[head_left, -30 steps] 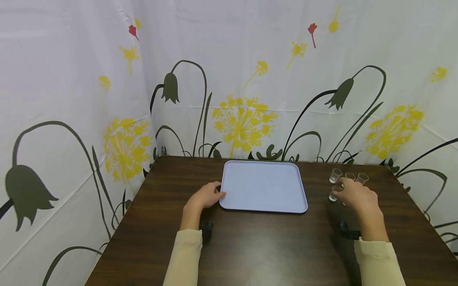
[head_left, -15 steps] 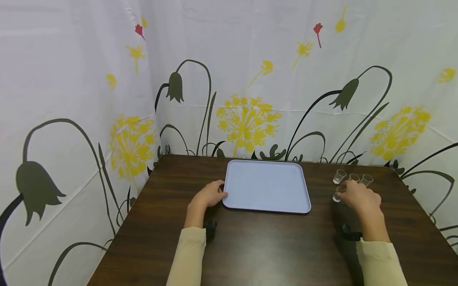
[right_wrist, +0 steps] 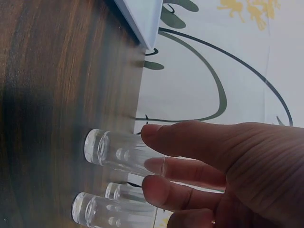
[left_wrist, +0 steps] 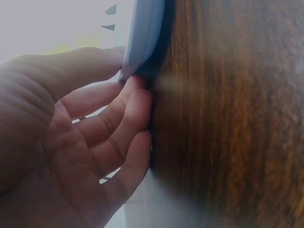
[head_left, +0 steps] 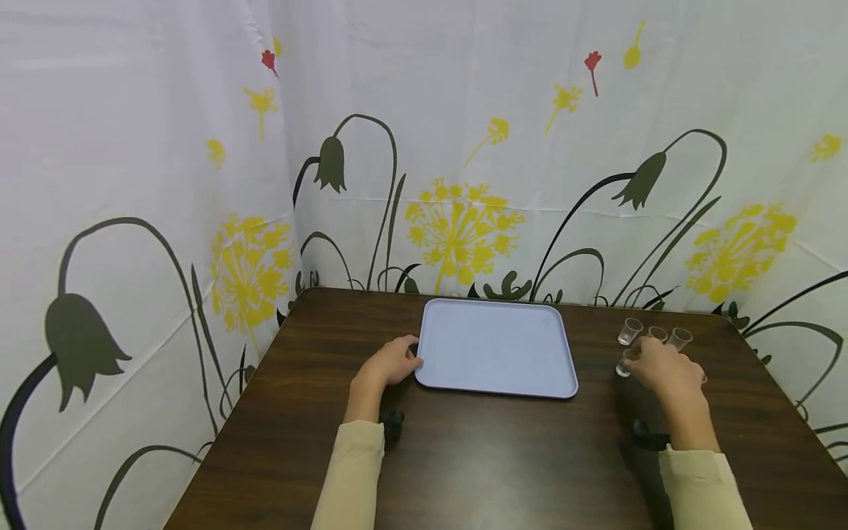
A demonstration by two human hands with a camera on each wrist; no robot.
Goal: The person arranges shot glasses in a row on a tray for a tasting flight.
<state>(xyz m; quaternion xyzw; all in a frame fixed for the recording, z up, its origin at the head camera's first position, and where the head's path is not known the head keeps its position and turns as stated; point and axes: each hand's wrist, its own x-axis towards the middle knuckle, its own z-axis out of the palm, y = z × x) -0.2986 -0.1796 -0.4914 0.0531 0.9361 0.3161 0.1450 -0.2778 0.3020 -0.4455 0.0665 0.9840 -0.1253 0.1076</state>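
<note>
A pale lavender tray (head_left: 497, 350) lies flat on the dark wooden table. My left hand (head_left: 384, 364) is at its left edge; in the left wrist view the thumb rests on the tray rim (left_wrist: 142, 35) and the bent fingers lie against its underside. Over on the right, my right hand (head_left: 670, 370) pinches a clear shot glass (right_wrist: 114, 149) between thumb and fingers near its rim. That glass stands upright on the table. Other shot glasses (head_left: 630, 332) stand close behind it, partly hidden by the hand; another shot glass (right_wrist: 109, 211) shows beside the fingers.
The brown table (head_left: 503, 464) reaches toward the person in front of the tray. Behind it hangs a white curtain (head_left: 464, 96) with flower prints, close to the table's far edge. Bare tabletop separates the tray from the glasses.
The whole head view has shifted slightly, so everything appears a little further right. Both hands stay at nearly the same places, by the tray and by the shot glasses.
</note>
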